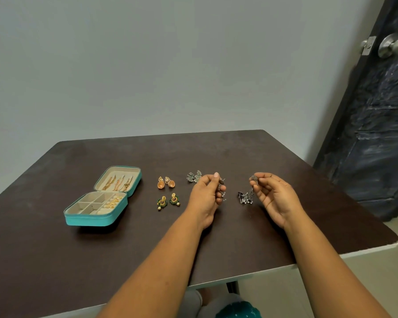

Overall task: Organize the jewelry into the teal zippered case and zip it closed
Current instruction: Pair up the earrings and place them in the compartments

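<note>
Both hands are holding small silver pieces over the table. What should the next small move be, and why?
Probably carry the silver earring pinched in the left hand leftward to the open teal case. The case's lid is already open, some tray compartments look empty, and the right hand also pinches a silver piece, so both hands are occupied until something is put down.

Teal zippered case (87, 220) is lying open and flat well to the left of the left hand (207, 198), gold chains showing in its lid, gold pieces sitting in its right-side compartments. Orange-gold earrings (166, 182) and green-gold earrings (168, 201) are lying between case and left hand; silver leaf earrings (194, 176) are resting just beyond its knuckles. A silver earring (221, 188) is hanging pinched in the left hand, another silver piece (254, 179) is pinched in the right hand (274, 198), with a silver beaded earring (245, 197) lying just left of it.
</note>
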